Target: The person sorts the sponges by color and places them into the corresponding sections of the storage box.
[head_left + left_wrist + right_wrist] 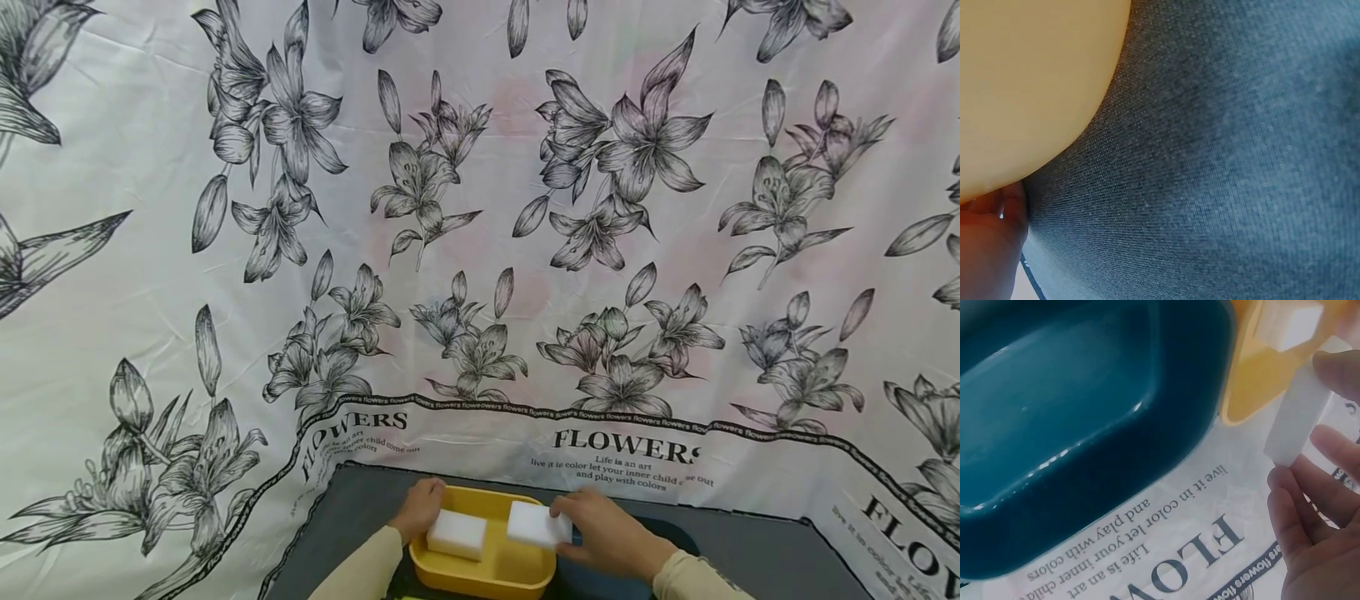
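Observation:
My right hand (611,533) pinches a white block (532,525), which looks like a melamine sponge, between thumb and fingers over the right side of a yellow tub (513,575). In the right wrist view the held block (1300,415) appears as a slab, tilted, with the thumb on one face. A second white block (457,534) lies inside the tub at its left. My left hand (420,507) grips the tub's rim at the back left; the left wrist view shows its fingers against the tub's wall (1029,81).
A dark blue tub (1191,419) stands directly right of the yellow one, partly behind my right forearm in the head view. Both stand on a dark grey surface (367,492). A white flower-printed cloth (480,454) hangs behind and at the sides.

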The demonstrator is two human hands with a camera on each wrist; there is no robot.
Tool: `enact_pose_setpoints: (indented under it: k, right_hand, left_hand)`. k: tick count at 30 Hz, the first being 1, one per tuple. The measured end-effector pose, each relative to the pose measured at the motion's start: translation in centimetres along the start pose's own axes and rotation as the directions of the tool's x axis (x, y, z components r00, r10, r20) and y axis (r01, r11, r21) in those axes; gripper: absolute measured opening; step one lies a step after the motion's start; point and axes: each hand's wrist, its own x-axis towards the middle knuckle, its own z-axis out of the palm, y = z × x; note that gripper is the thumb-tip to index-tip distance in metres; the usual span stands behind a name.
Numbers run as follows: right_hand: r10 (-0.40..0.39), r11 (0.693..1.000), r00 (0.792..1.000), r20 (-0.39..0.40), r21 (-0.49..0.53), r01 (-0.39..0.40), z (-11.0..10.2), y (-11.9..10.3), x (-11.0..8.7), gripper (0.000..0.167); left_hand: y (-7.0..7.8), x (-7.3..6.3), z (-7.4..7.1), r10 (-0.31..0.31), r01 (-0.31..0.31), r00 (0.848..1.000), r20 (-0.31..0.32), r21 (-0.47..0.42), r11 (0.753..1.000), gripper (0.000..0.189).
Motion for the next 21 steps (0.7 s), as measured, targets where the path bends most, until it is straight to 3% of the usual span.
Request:
enact_pose_setpoints:
  k: [5,11,21]
  right_hand:
    - [-0.026,1.0,0.999,0.032,0.001,0.026,1.4,0.7,1.7,0.036]
    - [0.022,1.0,0.993,0.114,-0.016,-0.021,2.8,0.7,3.4,0.035]
    - [0.074,0.995,0.985,0.156,-0.083,-0.061,5.2,0.9,5.1,0.031]
  left_hand:
    - [0.4,-0.3,0.0,0.0,0.0,1.0,0.0,-0.012,1.0,0.031]
    - [0.6,-0.4,-0.1,0.01,-0.01,1.0,-0.004,-0.013,1.0,0.031]
    - [-0.1,-0.1,0.0,0.0,0.0,1.0,-0.004,-0.011,1.0,0.031]
